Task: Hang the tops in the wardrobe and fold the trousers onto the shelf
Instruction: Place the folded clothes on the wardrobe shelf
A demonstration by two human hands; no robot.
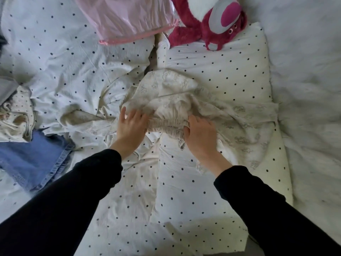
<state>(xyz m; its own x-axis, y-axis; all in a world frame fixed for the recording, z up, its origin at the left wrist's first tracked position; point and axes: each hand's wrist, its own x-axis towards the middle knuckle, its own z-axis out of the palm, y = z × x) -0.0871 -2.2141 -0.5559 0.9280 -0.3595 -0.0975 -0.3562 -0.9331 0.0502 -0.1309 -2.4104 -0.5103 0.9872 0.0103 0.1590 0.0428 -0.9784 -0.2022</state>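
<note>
**Both hands on the cream trousers at the middle of the bed**

On the dotted bedcover [77, 58], near the middle of the view, lies a pair of cream trousers [184, 93] printed with faint little figures, crumpled and spread partly over a dotted pillow [230, 67]. Their gathered elastic waistband [167, 125] faces the person and runs between the two hands.

The left hand [132, 124] lies on the waistband's left end with its fingers fairly straight and spread, resting on the cloth; whether the thumb has hold of anything underneath cannot be told. The right hand [200, 134] has its grip on the waistband's right end: the fingers curl over the gathered edge and the cloth bunches up against them. Both arms wear black sleeves [267, 200].

At the left edge of the view, well apart from the trousers, lies a blue denim garment [35, 163], its stitched hem showing. Just above it sits a rumpled cream garment with small dots [16, 115], and a bit of grey cloth [6, 87] touches that one.

At the far side of the bed a pink, shiny plastic-wrapped bundle [127, 17] rests on the cover, and just beside it a magenta plush bear [210, 21] lies against the top of the pillow.
</note>
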